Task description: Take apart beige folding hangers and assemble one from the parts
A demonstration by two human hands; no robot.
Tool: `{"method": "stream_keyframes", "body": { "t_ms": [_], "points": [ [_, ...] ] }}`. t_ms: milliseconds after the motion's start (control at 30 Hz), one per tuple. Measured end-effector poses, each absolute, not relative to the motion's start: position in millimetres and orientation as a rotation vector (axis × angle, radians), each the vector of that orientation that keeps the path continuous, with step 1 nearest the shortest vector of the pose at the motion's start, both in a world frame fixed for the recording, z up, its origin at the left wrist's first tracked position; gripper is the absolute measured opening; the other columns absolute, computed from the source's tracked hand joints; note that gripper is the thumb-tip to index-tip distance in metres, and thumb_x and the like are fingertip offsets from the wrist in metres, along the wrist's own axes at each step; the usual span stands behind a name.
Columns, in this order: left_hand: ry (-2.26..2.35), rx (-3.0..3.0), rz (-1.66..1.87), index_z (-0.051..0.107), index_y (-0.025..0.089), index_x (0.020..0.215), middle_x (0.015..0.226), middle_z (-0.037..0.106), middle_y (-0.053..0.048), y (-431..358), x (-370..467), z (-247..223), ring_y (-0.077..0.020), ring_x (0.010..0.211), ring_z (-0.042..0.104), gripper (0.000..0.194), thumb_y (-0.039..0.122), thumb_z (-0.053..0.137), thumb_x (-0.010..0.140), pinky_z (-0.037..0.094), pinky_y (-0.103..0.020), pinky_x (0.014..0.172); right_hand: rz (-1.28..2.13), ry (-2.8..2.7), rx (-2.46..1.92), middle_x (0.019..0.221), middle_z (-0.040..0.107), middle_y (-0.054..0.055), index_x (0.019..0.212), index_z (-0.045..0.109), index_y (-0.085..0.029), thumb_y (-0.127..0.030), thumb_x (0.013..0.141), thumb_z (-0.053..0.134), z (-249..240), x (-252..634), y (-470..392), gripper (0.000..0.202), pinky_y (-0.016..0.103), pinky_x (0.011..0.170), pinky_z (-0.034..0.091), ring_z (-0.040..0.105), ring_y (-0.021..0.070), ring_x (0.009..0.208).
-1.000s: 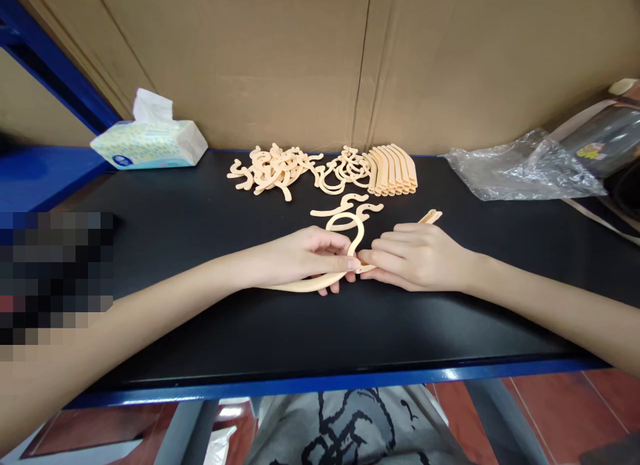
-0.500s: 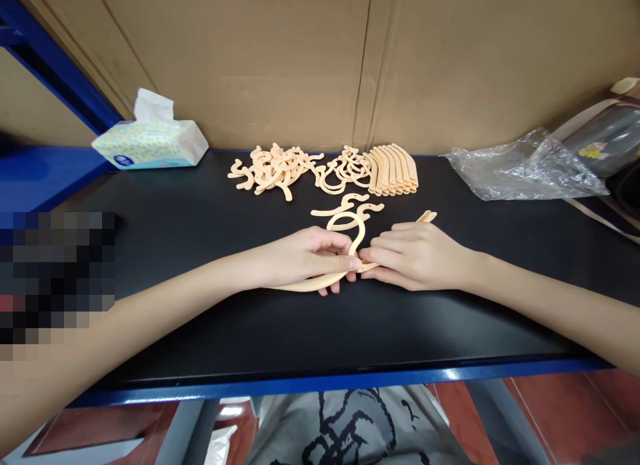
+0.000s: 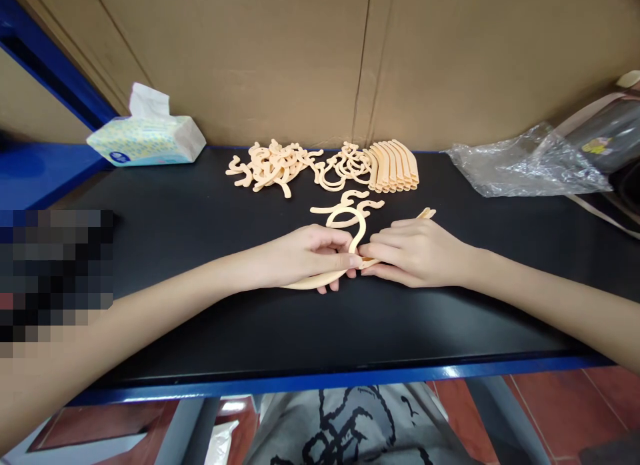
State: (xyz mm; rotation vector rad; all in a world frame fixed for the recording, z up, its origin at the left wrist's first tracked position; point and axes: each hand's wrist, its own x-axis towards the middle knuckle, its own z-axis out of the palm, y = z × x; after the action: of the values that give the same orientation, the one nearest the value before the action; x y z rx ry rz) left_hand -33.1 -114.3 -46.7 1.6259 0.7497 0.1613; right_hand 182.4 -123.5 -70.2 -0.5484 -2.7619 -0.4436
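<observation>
Both hands are closed on cream plastic clothes hanger parts over the black table. Between thumb and fingers, my left hand (image 3: 313, 255) grips a hanger hook (image 3: 361, 226), its curve standing above the hand. A slim hanger arm (image 3: 315, 281) runs out to the left beneath the same hand. My right hand (image 3: 417, 255) wraps round another hanger arm (image 3: 427, 213), whose far end sticks out past the knuckles. The near end of that arm meets the hook's base at my left fingertips; whether they are joined is hidden. Two loose S-ended pieces (image 3: 330, 210) lie just behind the hook.
Behind lie a heap of curved pieces (image 3: 275, 165), a smaller pile of hooks (image 3: 345, 168) and a neat stack of hanger arms (image 3: 395, 166). A tissue pack (image 3: 150, 141) stands back left. A clear plastic bag (image 3: 520, 165) lies back right. Cardboard (image 3: 250, 65) walls the rear.
The hands and the hanger parts keep nearly the same pose. The view has shifted very slightly.
</observation>
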Motion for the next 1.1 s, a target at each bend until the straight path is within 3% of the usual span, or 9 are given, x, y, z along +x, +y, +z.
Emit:
{"method": "stream_keyframes", "body": {
  "t_ms": [500, 767, 1100],
  "points": [
    [0.779, 1.704, 0.152, 0.055, 0.013, 0.083, 0.085, 0.058, -0.001, -116.4, -32.7, -44.4, -0.0090, 0.065, 0.057, 0.035, 0.048, 0.053, 0.083, 0.051, -0.018, 0.053, -0.390, -2.739, -0.566, 0.067, 0.061, 0.000, 0.087, 0.060, -0.017, -0.035, 0.095, 0.040, -70.9, 182.9, -122.2, 0.028, 0.025, 0.054, 0.032, 0.050, 0.0108, 0.055],
    [0.782, 1.664, 0.167, 0.055, 0.014, 0.086, 0.089, 0.059, -0.001, -116.3, -33.6, -46.2, -0.0089, 0.066, 0.058, 0.031, 0.045, 0.055, 0.082, 0.051, -0.018, 0.054, -0.197, -2.740, -0.647, 0.071, 0.063, 0.001, 0.088, 0.061, -0.017, -0.032, 0.096, 0.036, -70.2, 185.7, -122.2, 0.030, 0.023, 0.056, 0.036, 0.054, 0.0108, 0.058],
    [0.746, 1.529, 0.232, 0.055, 0.015, 0.085, 0.087, 0.058, 0.000, -111.2, -37.2, -47.5, -0.0087, 0.064, 0.059, 0.023, 0.038, 0.055, 0.085, 0.053, -0.019, 0.051, -0.369, -2.684, -0.624, 0.067, 0.062, 0.001, 0.088, 0.062, -0.014, -0.033, 0.096, 0.037, -69.4, 186.1, -123.3, 0.032, 0.024, 0.053, 0.036, 0.052, 0.0110, 0.054]
  ]
}}
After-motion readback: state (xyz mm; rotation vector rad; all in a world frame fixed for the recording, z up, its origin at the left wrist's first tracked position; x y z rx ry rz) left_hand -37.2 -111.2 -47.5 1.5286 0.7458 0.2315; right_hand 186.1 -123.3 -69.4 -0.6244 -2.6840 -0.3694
